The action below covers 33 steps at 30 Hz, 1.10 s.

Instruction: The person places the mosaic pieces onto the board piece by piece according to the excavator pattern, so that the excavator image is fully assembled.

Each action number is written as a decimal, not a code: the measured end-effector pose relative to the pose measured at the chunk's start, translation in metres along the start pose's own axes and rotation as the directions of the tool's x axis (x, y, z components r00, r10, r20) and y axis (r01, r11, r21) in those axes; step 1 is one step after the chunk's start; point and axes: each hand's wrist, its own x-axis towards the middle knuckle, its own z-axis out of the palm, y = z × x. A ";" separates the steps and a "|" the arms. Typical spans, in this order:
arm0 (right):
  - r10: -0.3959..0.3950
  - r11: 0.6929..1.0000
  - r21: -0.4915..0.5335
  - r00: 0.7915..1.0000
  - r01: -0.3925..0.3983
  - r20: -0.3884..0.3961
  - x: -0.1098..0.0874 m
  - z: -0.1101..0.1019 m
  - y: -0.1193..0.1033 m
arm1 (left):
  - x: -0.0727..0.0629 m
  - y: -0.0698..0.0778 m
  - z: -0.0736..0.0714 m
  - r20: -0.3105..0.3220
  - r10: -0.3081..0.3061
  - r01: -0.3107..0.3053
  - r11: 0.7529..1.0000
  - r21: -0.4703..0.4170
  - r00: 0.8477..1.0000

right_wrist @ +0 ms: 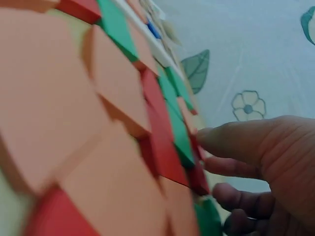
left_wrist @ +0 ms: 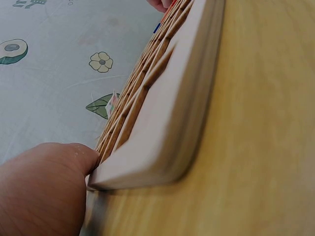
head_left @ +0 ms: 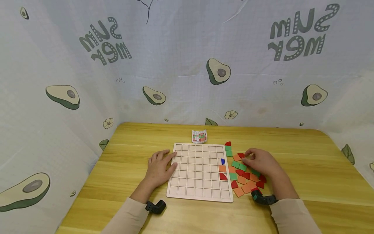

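My left hand point(head_left: 159, 167) rests at the left edge of a pale wooden grid board point(head_left: 187, 198), index finger and thumb spread on its rim. Three tiles lie in the board's right column: a blue tile point(head_left: 223, 161), an orange square tile point(head_left: 222, 168) and a red quarter-circle tile point(head_left: 223, 176). Right of the board, my right hand point(head_left: 260, 161) pinches a small red tile point(head_left: 241, 155) between thumb and index finger, at the far side of a loose pile. In the right wrist view, the other fingers of the right hand point(right_wrist: 261, 172) are curled beneath.
Loose orange tiles point(head_left: 246, 188), green tiles point(head_left: 239, 165) and red tiles point(head_left: 259, 185) spread right of the board. A small printed pattern card point(head_left: 199, 136) stands behind it. A patterned cloth point(head_left: 187, 97) hangs along the back of the wooden table point(head_left: 292, 146).
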 end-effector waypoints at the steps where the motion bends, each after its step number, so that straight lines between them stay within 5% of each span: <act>1: -0.002 1.000 -0.005 1.000 0.002 -0.010 0.001 0.001 -0.002 | 0.000 0.000 0.000 0.001 0.000 0.000 1.000 0.000 1.000; 24: -0.026 0.999 -0.029 0.997 0.024 -0.066 0.004 0.004 -0.007 | -0.001 0.000 0.000 -0.011 0.014 -0.014 1.000 -0.009 1.000; 33: -0.114 0.993 0.018 0.993 0.113 0.044 -0.003 0.006 -0.027 | -0.002 0.000 -0.001 -0.001 0.009 -0.009 1.000 -0.015 1.000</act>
